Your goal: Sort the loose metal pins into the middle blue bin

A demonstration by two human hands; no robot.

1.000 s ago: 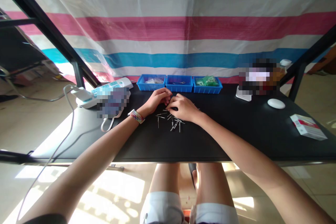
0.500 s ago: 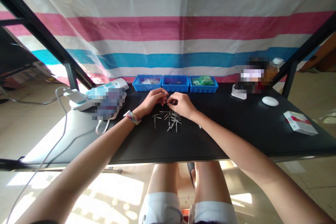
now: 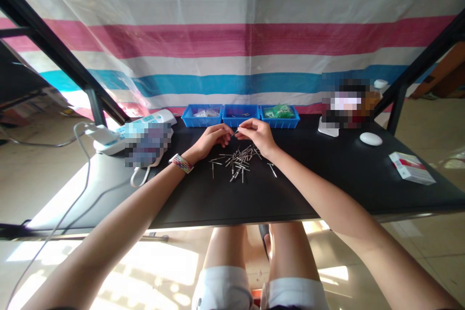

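Note:
In the head view, my right hand (image 3: 257, 134) is closed in a pinch on a thin metal blind rivet (image 3: 234, 133). That rivet slants between my two hands above the table. Close on its left, my left hand (image 3: 213, 138) has its fingers curled together; what lies inside them, if anything, is hidden. Below both hands a loose pile of blind rivets (image 3: 241, 157) is spread on the black table (image 3: 203, 203). A few stray ones lie to its left, and a couple rest apart on the right, near my right forearm.
Behind my hands stand three blue bins: a left one (image 3: 201, 121) with clear bags, a middle one (image 3: 241, 122) with a few rivets, and a right one (image 3: 279, 123) with green bags. A power strip (image 3: 145, 123) lies left; a white oval object (image 3: 371, 139) and small box (image 3: 412, 168) lie right.
My right hand has risen slightly from the pile and turned, so the rivet in its fingertips now shows. More of the pile is uncovered. My left hand stays nearly in place.

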